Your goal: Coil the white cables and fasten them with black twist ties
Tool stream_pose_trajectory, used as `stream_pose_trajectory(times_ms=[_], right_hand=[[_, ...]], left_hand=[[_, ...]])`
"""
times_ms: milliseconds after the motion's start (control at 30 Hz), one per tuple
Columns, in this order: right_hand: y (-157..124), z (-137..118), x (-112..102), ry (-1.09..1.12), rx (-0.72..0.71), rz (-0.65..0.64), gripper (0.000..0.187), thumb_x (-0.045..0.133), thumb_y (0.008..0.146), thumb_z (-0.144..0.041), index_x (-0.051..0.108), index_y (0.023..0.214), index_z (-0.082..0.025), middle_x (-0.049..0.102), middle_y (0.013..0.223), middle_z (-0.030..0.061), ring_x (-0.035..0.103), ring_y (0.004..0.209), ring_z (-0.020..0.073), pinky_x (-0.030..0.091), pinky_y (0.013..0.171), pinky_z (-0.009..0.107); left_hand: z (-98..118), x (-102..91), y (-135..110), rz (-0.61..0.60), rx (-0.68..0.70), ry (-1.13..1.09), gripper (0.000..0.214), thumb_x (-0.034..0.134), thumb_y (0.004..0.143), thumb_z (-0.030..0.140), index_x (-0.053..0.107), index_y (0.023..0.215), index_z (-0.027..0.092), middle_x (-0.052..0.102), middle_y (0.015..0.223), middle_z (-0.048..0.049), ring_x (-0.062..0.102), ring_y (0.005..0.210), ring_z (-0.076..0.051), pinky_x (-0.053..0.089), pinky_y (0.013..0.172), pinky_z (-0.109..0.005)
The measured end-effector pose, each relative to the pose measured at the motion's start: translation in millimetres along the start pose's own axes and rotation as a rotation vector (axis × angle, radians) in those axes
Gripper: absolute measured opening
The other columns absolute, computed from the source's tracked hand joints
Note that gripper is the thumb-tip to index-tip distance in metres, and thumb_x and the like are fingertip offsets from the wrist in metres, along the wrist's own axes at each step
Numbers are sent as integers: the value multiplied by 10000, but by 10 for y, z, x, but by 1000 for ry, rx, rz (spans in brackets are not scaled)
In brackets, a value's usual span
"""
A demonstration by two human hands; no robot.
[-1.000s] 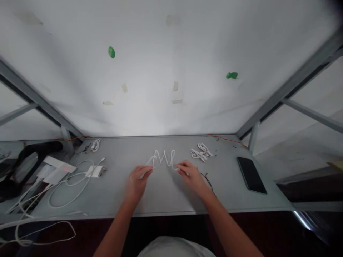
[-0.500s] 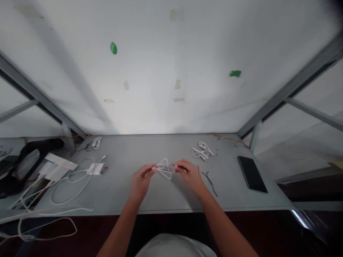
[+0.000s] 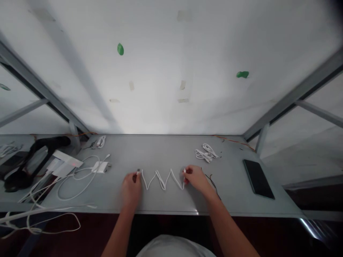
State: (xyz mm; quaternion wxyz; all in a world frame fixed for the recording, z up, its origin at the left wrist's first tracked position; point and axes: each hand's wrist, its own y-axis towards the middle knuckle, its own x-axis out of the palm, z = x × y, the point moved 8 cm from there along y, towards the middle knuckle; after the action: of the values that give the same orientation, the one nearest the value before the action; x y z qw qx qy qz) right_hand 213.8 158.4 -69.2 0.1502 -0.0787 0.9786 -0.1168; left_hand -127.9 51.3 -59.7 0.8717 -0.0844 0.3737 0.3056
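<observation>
Presently, my left hand pinches one end of the white cable; my right hand pinches the other, zigzag folds between.

Item: one white cable, zigzagged over our grey worktop, one end pinched in our left hand, the other in our right hand. Around it we list: two coiled cables, two o'clock; dark-screened phone, three o'clock; white adapter, nine o'clock; small cable bundle, ten o'clock.
</observation>
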Motion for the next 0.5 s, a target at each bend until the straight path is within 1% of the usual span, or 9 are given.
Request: stream_pose_trajectory(times_ms=[67,100,133,200,233,300,367,433,500], right_hand=[[27,-43,-127,35,-2,-5,82,725,725,-223,671,671,-195,655,509,26,601,450,159,473,485,259],[39,-61,-303,63,-7,19,97,740,735,-264,691,695,-190,661,526,28,602,463,158,481,493,262],[49,-77,-543,101,-21,64,135,757,749,-318,719,754,-188,681,578,27,614,501,154,504,523,266],[48,-52,-1193,345,-51,261,272,873,656,-371,753,799,-173,708,672,45,635,571,163,537,555,284],[37,-1,-1526,456,-48,367,310,917,591,-357,752,780,-176,720,724,52,636,593,157,534,550,280],[24,102,-2090,617,-56,516,277,931,591,-293,750,774,-191,714,788,59,633,637,143,523,557,271],[41,192,-2483,678,-48,588,146,873,702,-247,740,754,-218,669,764,63,602,622,137,501,546,294],[72,240,-2742,682,-69,621,95,817,774,-250,727,745,-260,631,747,63,581,618,160,508,563,347],[100,281,-2929,663,-100,646,95,796,776,-278,710,744,-301,611,757,52,574,642,196,530,610,407]], left_hand=[[-60,-79,86,50,-30,-49,429,494,902,532,700,986,165,750,953,-152,708,902,-313,551,860,-462],[-160,-179,162,89,-65,-88,415,500,907,527,687,1002,169,749,946,-138,708,881,-298,555,836,-446],[-298,-332,248,166,-116,-132,385,511,902,515,670,981,173,743,912,-122,703,850,-284,557,812,-434],[-605,-633,436,287,-232,-267,297,558,878,469,626,883,180,710,807,-74,684,762,-243,558,762,-401],[-745,-774,521,353,-291,-363,254,574,871,438,592,846,186,671,741,-38,653,684,-213,554,715,-379],[-920,-992,667,479,-349,-585,139,552,890,322,505,835,204,599,696,29,591,597,-149,549,677,-331],[-985,-1129,767,572,-378,-691,107,498,913,217,422,838,218,540,688,70,539,555,-105,543,658,-291],[-995,-1217,842,624,-375,-687,126,442,939,173,380,842,224,501,681,81,512,540,-91,531,630,-264],[-938,-1311,955,604,-254,-568,117,385,975,190,394,865,227,485,685,68,514,535,-104,510,582,-254]])
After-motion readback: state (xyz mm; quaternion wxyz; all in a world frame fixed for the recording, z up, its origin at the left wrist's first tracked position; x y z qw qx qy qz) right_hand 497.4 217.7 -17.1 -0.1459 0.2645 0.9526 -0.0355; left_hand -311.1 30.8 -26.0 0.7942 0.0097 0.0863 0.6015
